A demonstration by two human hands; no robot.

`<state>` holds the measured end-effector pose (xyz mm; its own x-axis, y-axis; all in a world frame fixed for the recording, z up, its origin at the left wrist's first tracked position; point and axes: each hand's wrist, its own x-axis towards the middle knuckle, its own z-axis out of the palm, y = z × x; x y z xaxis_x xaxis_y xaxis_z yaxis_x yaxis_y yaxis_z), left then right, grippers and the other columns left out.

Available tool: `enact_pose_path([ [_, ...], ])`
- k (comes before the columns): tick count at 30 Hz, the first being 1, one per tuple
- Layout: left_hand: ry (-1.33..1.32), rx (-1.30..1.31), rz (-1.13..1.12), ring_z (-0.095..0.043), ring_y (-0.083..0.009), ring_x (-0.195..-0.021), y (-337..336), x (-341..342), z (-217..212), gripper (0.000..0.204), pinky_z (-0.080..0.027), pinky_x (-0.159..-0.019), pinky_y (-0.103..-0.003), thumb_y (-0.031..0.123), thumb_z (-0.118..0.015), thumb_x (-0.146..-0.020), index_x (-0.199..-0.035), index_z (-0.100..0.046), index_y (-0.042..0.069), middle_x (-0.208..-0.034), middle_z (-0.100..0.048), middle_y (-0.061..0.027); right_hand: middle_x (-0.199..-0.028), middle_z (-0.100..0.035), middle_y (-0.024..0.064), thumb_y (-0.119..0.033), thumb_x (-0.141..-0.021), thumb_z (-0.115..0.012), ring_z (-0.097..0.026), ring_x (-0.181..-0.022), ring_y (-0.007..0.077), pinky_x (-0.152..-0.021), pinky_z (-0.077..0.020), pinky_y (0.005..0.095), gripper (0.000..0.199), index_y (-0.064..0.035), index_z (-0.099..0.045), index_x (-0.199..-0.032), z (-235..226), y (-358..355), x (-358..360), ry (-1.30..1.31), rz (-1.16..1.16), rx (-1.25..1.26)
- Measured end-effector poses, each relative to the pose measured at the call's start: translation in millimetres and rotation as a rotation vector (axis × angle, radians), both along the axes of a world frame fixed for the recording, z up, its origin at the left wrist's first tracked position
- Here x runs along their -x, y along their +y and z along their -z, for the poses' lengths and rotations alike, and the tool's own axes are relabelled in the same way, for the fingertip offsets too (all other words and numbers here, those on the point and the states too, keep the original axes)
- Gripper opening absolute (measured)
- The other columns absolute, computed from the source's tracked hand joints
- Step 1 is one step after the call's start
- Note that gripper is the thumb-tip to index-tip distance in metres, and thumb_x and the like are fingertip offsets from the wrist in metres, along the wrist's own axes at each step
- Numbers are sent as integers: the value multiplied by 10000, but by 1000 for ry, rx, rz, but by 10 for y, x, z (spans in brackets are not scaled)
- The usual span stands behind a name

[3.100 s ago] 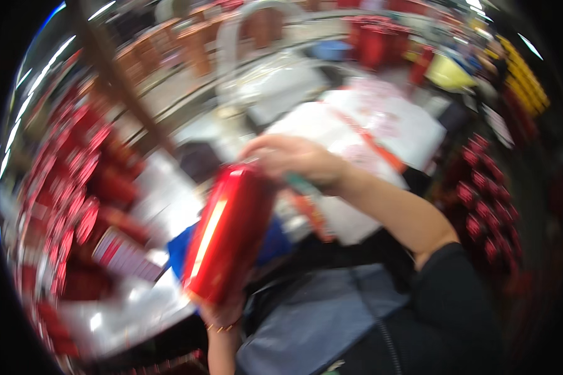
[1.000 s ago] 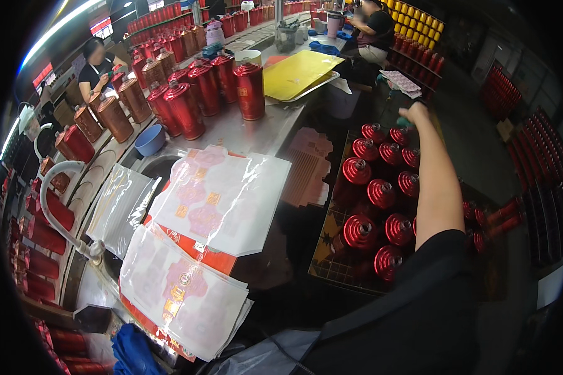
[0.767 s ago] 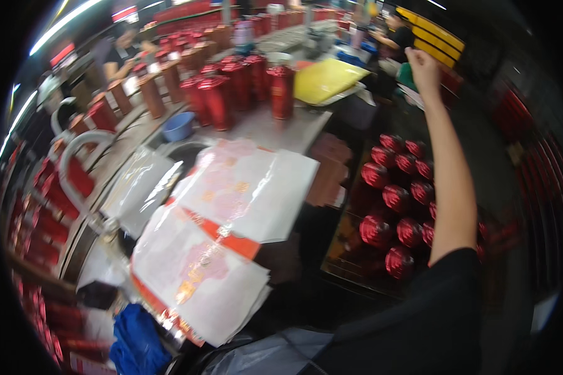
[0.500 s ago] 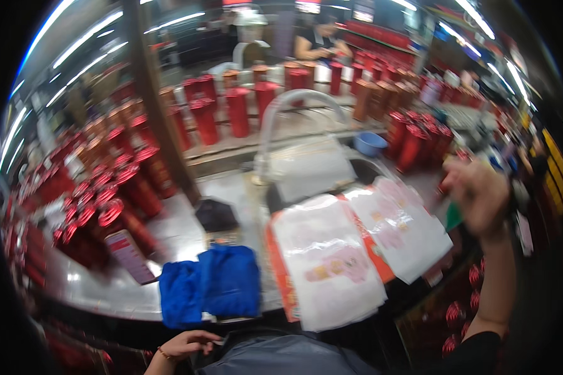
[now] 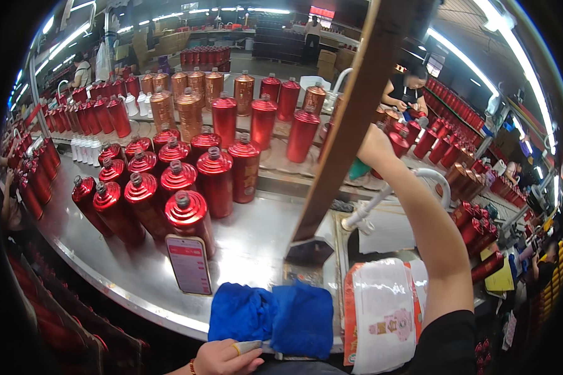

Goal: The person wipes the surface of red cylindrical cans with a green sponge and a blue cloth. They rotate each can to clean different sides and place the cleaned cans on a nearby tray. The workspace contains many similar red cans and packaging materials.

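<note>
My right arm stretches forward over the white tap [image 5: 363, 215]. My right hand [image 5: 376, 147] is beside the wooden post and close to a red bottle [image 5: 398, 142]; its fingers are mostly hidden. A green piece [image 5: 358, 169], perhaps cloth, shows beneath this hand and seems held in it. Low at the counter's front edge rests my left hand [image 5: 230, 358], fingers loosely stretched, with a grey-white cover and a yellow band on one finger. It lies just in front of two folded blue cloths [image 5: 302, 319] and grips nothing that I can make out.
Glossy red bottles [image 5: 187, 215] crowd the metal counter on the left, a phone [image 5: 189, 264] leaning against them. The slanting wooden post [image 5: 350, 119] cuts through the middle. Printed plastic bags [image 5: 381, 312] lie by the sink. Across the ledge, a person [image 5: 408, 94] works among bottles.
The view has swung left and steadied. My right hand has gone from above the right side of the sink to beyond the tap, by the post. My left hand stays near the front edge.
</note>
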<state>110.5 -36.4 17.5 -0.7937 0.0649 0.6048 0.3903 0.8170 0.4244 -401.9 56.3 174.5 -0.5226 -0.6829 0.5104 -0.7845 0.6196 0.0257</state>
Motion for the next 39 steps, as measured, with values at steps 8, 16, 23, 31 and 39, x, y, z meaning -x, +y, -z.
enact_pose_path([
  [8,89,-99,-117,-697,-346,-1006,-213,160,284,293,-588,-864,-424,107,-777,-860,-1134,-755,7,-1200,-715,-177,-1142,-718,278,-516,-911,-694,-687,-1097,454,-979,-530,529,660,31,-608,-1271,565,-341,2235,-82,575,-107],
  [16,125,-119,8,-700,-352,-1038,-314,373,270,312,-583,-895,-424,81,-784,-847,-1141,-743,-13,-1204,-710,-190,-1141,-732,238,-354,-967,-596,-726,-1051,404,-878,-588,502,393,-53,-700,-1197,573,415,2243,424,260,55],
  [23,71,-252,62,-665,-388,-1150,-214,600,-202,388,-537,-988,-486,106,-800,-827,-1196,-732,8,-1290,-669,-227,-863,-707,213,-283,-1013,-598,-717,-825,388,-745,-518,469,235,-64,-595,-1098,-950,715,-485,20,43,181],
  [31,-246,-1011,519,-387,-296,-1491,-69,1302,-574,784,-281,-1230,-409,353,-725,-947,-1567,-388,12,-1594,-398,-197,-824,-654,51,-60,-837,-683,-627,-777,103,-699,-487,259,136,-16,-692,-965,-1230,1148,-2299,-856,-245,27],
  [39,-655,-1742,755,-426,-171,-1424,351,1289,-357,886,-336,-1194,-360,378,-668,-1016,-1653,-146,53,-1575,-413,-95,-962,-683,32,-95,-996,-645,-640,-851,125,-796,-516,280,299,-56,-632,-1293,141,1058,-2108,-1432,-434,75],
])
